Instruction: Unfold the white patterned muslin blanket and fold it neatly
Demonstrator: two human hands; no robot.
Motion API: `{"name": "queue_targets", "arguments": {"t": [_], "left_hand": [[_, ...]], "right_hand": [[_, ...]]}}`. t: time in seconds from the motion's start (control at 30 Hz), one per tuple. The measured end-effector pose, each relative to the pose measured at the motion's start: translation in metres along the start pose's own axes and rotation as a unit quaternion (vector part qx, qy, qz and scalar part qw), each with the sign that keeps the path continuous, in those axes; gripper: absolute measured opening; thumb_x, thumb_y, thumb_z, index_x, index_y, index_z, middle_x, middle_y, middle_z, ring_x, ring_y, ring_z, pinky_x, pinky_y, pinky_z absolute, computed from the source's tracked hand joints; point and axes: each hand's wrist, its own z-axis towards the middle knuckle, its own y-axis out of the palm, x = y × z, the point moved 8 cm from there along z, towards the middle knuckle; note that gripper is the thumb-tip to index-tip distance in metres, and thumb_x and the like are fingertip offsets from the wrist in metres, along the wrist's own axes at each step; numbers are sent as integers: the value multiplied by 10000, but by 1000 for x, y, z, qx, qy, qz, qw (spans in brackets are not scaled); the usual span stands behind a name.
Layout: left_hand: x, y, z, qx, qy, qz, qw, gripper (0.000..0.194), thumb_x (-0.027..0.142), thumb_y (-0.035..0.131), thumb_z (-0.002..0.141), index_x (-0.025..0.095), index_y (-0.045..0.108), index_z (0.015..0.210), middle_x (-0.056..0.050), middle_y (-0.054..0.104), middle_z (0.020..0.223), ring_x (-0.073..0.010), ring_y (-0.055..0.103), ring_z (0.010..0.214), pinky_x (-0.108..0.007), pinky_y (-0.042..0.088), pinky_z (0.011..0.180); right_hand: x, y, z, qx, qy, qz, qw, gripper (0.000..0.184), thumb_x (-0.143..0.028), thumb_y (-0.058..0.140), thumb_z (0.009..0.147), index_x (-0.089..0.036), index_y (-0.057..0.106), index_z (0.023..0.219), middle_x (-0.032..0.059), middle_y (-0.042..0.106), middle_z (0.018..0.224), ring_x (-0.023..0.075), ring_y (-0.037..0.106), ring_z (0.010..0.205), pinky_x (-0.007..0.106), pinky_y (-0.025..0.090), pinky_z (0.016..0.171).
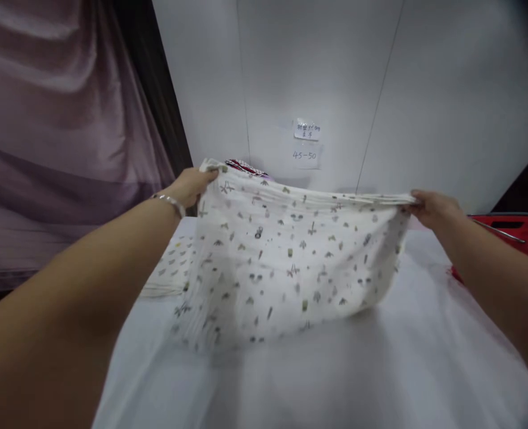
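A white cloth (pixel 291 256) with small printed figures hangs stretched between my two hands, in several layers along its top edge. My left hand (pixel 192 183) grips its upper left corner, and a bracelet circles that wrist. At the upper right corner, my right hand (pixel 434 207) pinches the layered edge. The cloth's lower edge hangs over the white-covered table (pixel 317 381); whether it touches the table I cannot tell. Behind its left side lies another pale patterned cloth (pixel 168 268), partly hidden.
Red and patterned fabric (pixel 246 167) shows at the back behind the cloth. A red item (pixel 527 235) with a metal rod stands at the right. Handwritten paper labels (pixel 307 155) are on the grey wall. A pink curtain (pixel 58 131) hangs at the left.
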Motion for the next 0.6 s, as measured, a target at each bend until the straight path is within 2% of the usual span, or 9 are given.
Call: {"name": "queue_targets", "arguments": {"t": [0.1,0.13,0.17,0.23,0.3,0.37,0.43,0.53,0.6], "left_hand": [[33,-11,49,84,40,-1,996,617,354,189,835,-177,357,1100,-127,491,1237,-167,532,1052,-223,430,730],[46,-16,62,108,62,-17,992,613,323,119,842,-181,353,1101,-106,508,1211,-152,533,1050,-234,429,748],[59,-19,72,116,98,-36,988,584,311,132,861,-156,357,1128,-87,516,1209,-126,538,1049,-240,429,775],[71,-26,85,129,138,-73,979,490,355,363,883,-15,394,1202,-42,548,1219,-62,571,976,-250,463,808],[65,-28,87,107,147,-108,977,515,385,597,799,118,441,1211,-11,583,1191,-47,576,872,-280,495,818],[41,-25,77,66,136,-131,980,521,391,678,738,130,504,1154,-16,617,1112,-68,571,830,-316,488,835],[3,-20,57,33,112,-127,985,520,395,728,680,94,563,1071,-40,641,1034,-95,567,834,-332,464,857],[-69,0,11,-57,50,-90,993,580,474,762,591,80,613,989,-49,674,937,-150,574,846,-356,447,870],[-121,17,-28,-114,-8,-18,993,568,528,740,587,106,639,955,-42,687,918,-184,580,863,-374,440,882]], "right_hand": [[-54,13,42,27,-62,44,997,409,-107,343,843,133,412,1166,314,392,1297,166,529,1009,257,364,586],[-72,11,53,39,-94,57,993,422,-113,319,839,128,409,1174,320,378,1307,176,532,1014,266,356,571],[-92,5,62,53,-145,78,985,428,-121,317,834,132,420,1164,340,371,1302,192,547,998,276,351,553],[-119,-10,68,61,-223,108,967,414,-114,396,818,90,443,1175,336,379,1303,180,578,945,280,369,557],[-125,-26,63,52,-245,132,959,415,-85,499,794,24,464,1192,287,431,1289,129,595,879,283,409,587],[-110,-39,46,33,-223,137,965,385,-66,563,780,-27,515,1159,221,517,1225,80,598,801,286,447,618],[-80,-48,19,15,-189,115,975,281,-75,606,778,-60,592,1058,152,607,1077,57,596,705,278,480,624],[2,-62,-29,16,-63,105,992,122,-25,619,744,-87,651,844,49,629,754,68,587,587,217,514,553],[70,-72,-65,21,43,90,995,98,-36,654,689,-105,654,758,43,628,718,95,601,585,187,526,508]]}}
